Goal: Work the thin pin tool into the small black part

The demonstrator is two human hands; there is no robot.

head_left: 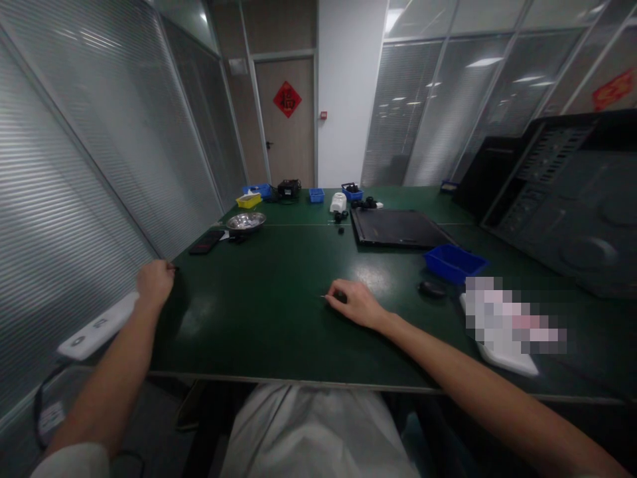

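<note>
My left hand (155, 281) is curled into a fist at the left edge of the dark green table (279, 312), with something small and dark sticking out at its thumb side. My right hand (355, 303) rests on the table near the middle, fingers pinched round a small dark object with a thin tip pointing left. What exactly each hand holds is too small to name.
A blue bin (454, 261) and a small black oval object (432, 288) lie right of my right hand. Farther back are a black flat panel (398, 228), a metal dish (246, 221), a dark phone (206, 242), small blue and yellow bins. A large black case (562, 199) stands at right.
</note>
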